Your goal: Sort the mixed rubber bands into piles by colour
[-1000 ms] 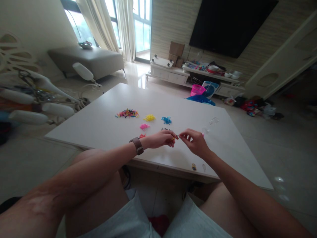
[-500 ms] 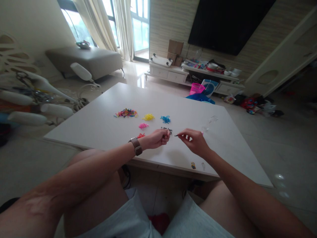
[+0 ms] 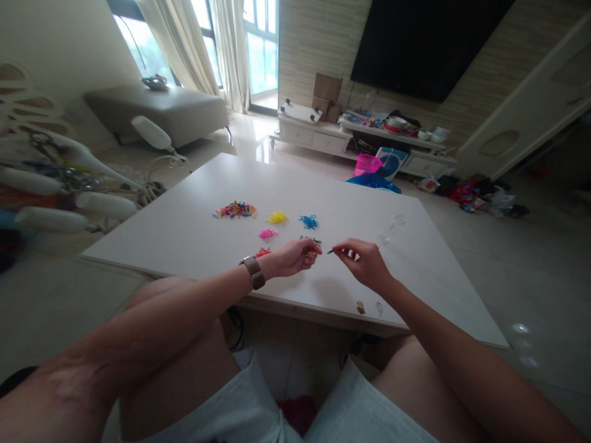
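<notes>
Over the near part of the white table [image 3: 286, 191], my right hand [image 3: 362, 258] pinches a small black rubber band [image 3: 330, 251] between thumb and fingertips. Just left of it, my left hand [image 3: 298, 257] is closed with the fingers curled; what it holds, if anything, is too small to make out. Behind the left hand lie black bands [image 3: 314, 240], partly hidden. Farther off are small heaps of blue bands [image 3: 309, 222], yellow bands [image 3: 277, 217] and pink bands [image 3: 267, 234]. Red bands [image 3: 263, 251] show beside the left wrist, and a mixed-colour heap [image 3: 235, 210] lies farther left.
A small yellow figure charm [image 3: 361, 307] and a small clear piece [image 3: 379, 309] lie near the table's front edge. Clear plastic pieces [image 3: 396, 223] lie to the right. Beyond the table stand a pink basket [image 3: 368, 164] and a low white cabinet [image 3: 327, 143].
My left hand has turned slightly, its fingertips shifting a little right. The black band in my right hand has tilted and moved slightly right. The heaps stay put.
</notes>
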Available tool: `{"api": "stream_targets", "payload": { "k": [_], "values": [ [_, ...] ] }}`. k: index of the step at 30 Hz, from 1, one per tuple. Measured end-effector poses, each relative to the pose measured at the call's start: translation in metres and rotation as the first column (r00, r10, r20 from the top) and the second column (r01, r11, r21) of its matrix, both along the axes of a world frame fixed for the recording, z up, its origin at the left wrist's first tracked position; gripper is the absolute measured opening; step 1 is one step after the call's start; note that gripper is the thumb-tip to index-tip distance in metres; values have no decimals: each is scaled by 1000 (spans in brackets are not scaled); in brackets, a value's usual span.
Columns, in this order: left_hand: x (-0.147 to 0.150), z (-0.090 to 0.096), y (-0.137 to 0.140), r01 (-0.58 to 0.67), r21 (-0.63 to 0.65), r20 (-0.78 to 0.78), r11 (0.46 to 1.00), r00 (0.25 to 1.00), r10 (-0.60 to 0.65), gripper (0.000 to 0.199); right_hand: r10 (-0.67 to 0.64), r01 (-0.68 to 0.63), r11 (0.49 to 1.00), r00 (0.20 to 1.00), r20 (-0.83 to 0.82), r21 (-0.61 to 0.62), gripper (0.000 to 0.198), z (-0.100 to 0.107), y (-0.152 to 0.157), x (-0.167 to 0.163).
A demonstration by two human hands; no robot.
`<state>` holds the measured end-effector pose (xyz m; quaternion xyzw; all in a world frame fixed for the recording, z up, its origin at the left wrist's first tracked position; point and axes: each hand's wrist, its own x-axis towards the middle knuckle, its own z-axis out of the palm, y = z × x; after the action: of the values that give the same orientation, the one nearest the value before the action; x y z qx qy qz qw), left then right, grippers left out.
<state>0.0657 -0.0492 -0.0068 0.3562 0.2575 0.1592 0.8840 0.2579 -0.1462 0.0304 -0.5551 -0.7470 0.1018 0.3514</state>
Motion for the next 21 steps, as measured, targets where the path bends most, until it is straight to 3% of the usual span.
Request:
{"api": "stream_targets", "payload": {
  "k": [5,11,21],
  "values": [
    [0,2,-3,28,228,-19,973,1000,-24,19,-13,13,1000,1000,-8,3,15,1,0,0],
    [-1,-1,-5,46,483,-113,874,994,10,38,-29,29,999,999,-28,-17,15,3,1,-2],
    [-2,1,-6,57,632,-137,773,990,38,37,-60,52,994,994,-91,-94,15,3,3,-2]
  ]
}}
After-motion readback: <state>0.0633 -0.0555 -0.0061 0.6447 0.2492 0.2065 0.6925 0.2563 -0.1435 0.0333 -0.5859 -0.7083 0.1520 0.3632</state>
